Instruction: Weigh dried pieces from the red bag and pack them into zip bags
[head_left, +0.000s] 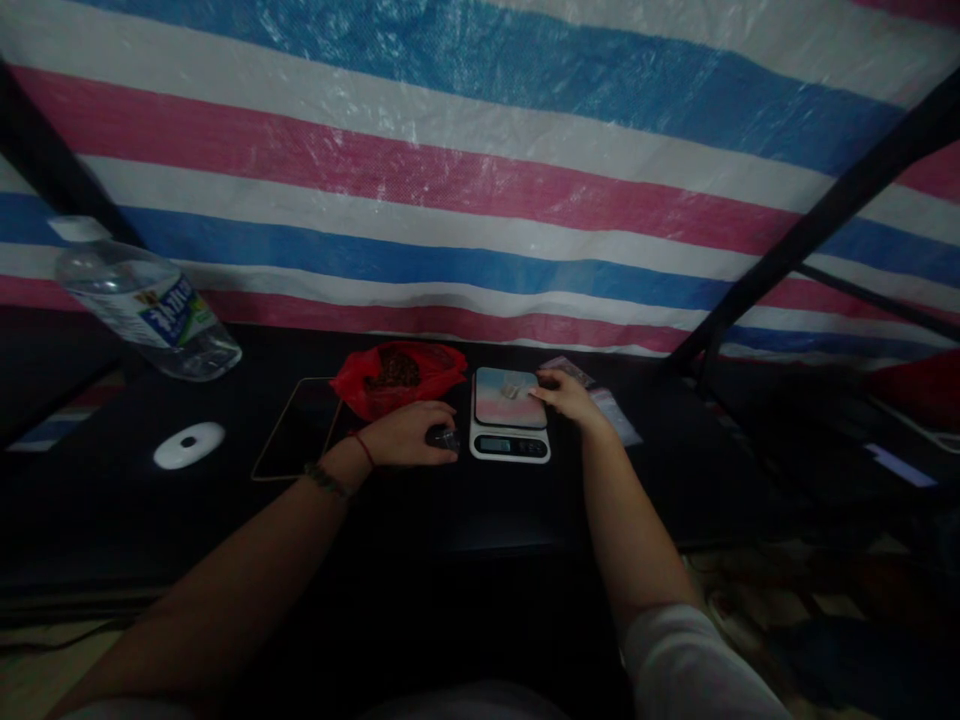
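A small digital kitchen scale [510, 425] stands on the dark table, with a little pale thing [511, 391] on its platform. My right hand [567, 396] reaches over the scale's right edge, fingers pinched near that pale thing. My left hand [409, 437] lies closed on a small dark object [444, 437] just left of the scale. Behind my left hand sits a red plastic bag [397, 376] holding dark brown bits.
A clear water bottle [146, 305] stands at the far left, with a white oval object [189, 445] in front of it. A dark tablet-like slab [296, 428] lies left of the bag. Small packets [611, 408] lie right of the scale. A striped tarp hangs behind.
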